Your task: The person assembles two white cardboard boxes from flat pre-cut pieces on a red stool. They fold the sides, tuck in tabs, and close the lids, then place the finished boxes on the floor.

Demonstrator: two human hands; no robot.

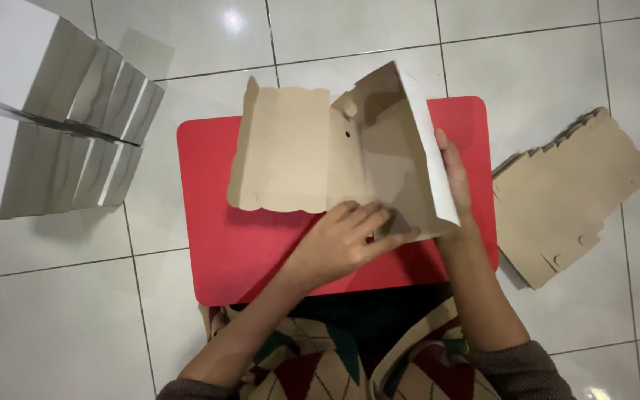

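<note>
A brown cardboard box blank [298, 148], white on its outer face, lies partly folded on a red tabletop [209, 222]. My left hand [346, 241] presses flat on the near edge of the blank's right section, fingers spread toward the right. My right hand [455, 181] holds the raised right side flap [427, 148] from outside, keeping it upright. The blank's left panel lies flat with a wavy edge.
A stack of flat brown box blanks [572, 196] lies on the tiled floor to the right of the red tabletop. Several folded white boxes [46, 118] stand in rows on the floor at the upper left. My patterned sleeves and lap show at the bottom.
</note>
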